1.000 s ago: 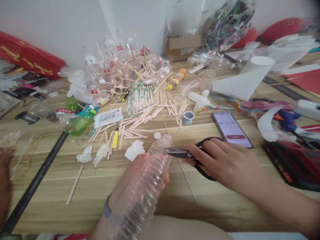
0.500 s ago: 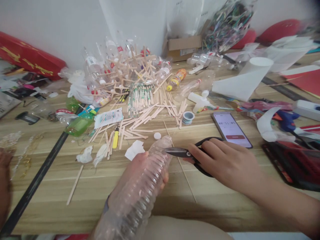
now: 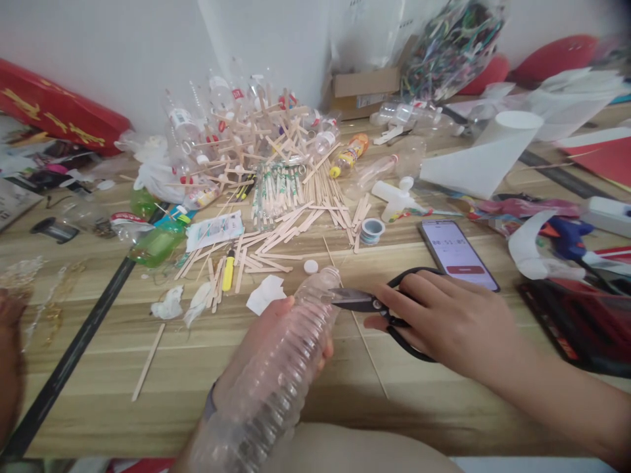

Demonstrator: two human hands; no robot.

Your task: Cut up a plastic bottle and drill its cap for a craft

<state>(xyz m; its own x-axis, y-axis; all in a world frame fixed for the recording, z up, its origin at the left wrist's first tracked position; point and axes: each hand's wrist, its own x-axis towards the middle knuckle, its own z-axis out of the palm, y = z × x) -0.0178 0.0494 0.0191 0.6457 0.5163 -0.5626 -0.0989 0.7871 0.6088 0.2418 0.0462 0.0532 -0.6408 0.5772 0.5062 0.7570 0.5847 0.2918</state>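
A clear ribbed plastic bottle (image 3: 269,387) slants from the lower edge up to the middle, its uncapped neck pointing away. My left hand (image 3: 276,328) is wrapped round it from beneath, partly seen through the plastic. In my right hand (image 3: 434,315) are black-handled scissors (image 3: 357,300), the fingers closed on the handles. The blades point left and their tip is at the bottle's shoulder, just below the neck; whether it pierces the plastic I cannot tell. Beyond the neck lies a white cap (image 3: 310,267), with a piece of white paper (image 3: 266,294) to its left.
Wooden sticks (image 3: 286,230) and a heap of bottles (image 3: 221,131) lie at the back. A phone (image 3: 458,255), a wire spool (image 3: 371,231) and a dark red case (image 3: 576,322) are on the right. Another person's hand (image 3: 10,322) shows at the left edge.
The scissors and my right hand have shifted slightly to the right, and the blade tip has drawn back a little along the bottle's shoulder. My left hand keeps its hold.
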